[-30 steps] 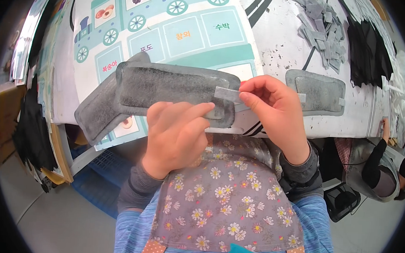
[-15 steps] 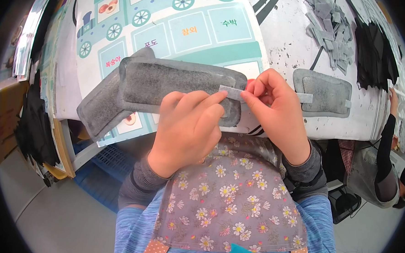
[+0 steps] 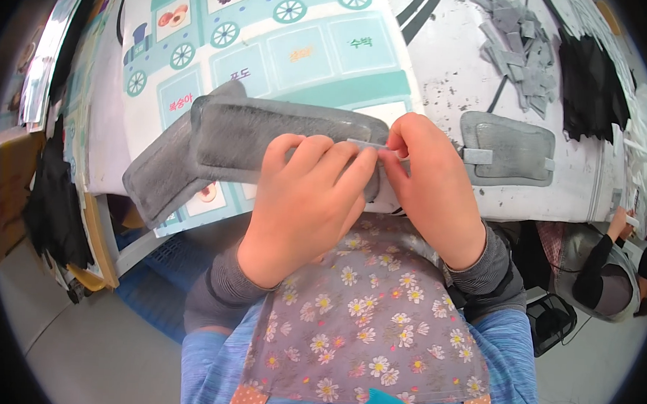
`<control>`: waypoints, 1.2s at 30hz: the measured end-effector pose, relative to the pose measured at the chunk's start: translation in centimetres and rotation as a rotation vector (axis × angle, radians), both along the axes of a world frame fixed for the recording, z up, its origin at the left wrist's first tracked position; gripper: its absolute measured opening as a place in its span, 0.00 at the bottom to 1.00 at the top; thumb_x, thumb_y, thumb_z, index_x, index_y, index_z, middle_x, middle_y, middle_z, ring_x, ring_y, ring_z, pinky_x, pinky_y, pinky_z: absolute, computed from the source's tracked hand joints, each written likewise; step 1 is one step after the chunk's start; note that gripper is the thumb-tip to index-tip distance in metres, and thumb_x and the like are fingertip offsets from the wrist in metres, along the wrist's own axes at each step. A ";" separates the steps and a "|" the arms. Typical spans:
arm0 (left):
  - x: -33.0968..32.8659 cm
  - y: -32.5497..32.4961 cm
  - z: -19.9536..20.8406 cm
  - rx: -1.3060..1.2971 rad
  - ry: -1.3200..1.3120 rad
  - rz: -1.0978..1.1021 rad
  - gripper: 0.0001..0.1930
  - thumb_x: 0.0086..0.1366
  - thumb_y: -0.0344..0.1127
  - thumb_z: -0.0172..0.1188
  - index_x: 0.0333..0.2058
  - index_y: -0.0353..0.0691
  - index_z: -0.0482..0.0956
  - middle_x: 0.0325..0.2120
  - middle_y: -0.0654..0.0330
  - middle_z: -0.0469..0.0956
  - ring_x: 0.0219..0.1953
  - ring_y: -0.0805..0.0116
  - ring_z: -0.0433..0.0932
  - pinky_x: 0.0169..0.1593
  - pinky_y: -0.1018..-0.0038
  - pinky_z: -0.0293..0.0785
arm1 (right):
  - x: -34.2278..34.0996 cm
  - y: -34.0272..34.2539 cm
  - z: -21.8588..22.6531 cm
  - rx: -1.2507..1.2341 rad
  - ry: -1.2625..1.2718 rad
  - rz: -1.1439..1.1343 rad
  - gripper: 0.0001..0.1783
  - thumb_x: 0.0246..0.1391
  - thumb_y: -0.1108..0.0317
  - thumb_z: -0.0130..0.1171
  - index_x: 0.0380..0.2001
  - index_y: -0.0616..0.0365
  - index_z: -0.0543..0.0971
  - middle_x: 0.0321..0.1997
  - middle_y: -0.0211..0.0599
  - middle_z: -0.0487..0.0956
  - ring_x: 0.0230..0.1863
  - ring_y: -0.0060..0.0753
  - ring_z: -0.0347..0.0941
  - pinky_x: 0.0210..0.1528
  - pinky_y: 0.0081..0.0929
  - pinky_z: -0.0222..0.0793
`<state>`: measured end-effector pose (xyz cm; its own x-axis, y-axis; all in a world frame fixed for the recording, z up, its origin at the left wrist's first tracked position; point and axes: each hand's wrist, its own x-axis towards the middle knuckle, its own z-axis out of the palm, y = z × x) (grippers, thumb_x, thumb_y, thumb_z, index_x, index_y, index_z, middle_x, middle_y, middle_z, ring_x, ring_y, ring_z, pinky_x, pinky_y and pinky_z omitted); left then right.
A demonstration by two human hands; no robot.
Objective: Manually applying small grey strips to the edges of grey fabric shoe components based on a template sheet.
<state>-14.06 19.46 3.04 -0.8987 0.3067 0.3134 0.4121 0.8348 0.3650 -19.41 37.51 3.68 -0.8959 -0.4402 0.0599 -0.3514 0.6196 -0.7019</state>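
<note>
A long dark-grey felt-like pad (image 3: pixel 246 139) with a raised middle lies across another grey pad (image 3: pixel 157 168) on the table. My left hand (image 3: pixel 305 205) is closed over its right part, fingers bent on top and the thumb mostly hidden. At that end my right hand (image 3: pixel 435 186) pinches a narrow light-grey fabric strip (image 3: pixel 368 144) between thumb and index finger. The strip appears nearly edge-on, and my left index fingertip is close to it or touching. To the right lies a smaller grey pad (image 3: pixel 516 150) with a light strip on either end.
Loose grey strips (image 3: pixel 521 59) lie heaped at the far right, beside black fabric pieces (image 3: pixel 593 84). A printed sheet with a train picture (image 3: pixel 311 26) covers the left of the table. Another person (image 3: pixel 609 268) sits at the right; a blue crate (image 3: pixel 158 288) is below left.
My left hand has shifted slightly right, its fingers closer together. The strip, earlier flat and broad side up, has turned edge-on. The other person's arm has lowered.
</note>
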 end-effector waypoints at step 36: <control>3.3 -2.0 -1.7 0.265 0.250 -0.034 0.17 0.49 0.25 0.66 0.40 0.47 0.84 0.38 0.69 0.82 0.37 0.68 0.78 0.53 0.61 0.66 | -14.4 10.9 2.6 0.409 0.230 -0.199 0.09 0.52 0.73 0.61 0.34 0.65 0.73 0.26 0.36 0.75 0.27 0.27 0.69 0.34 0.26 0.68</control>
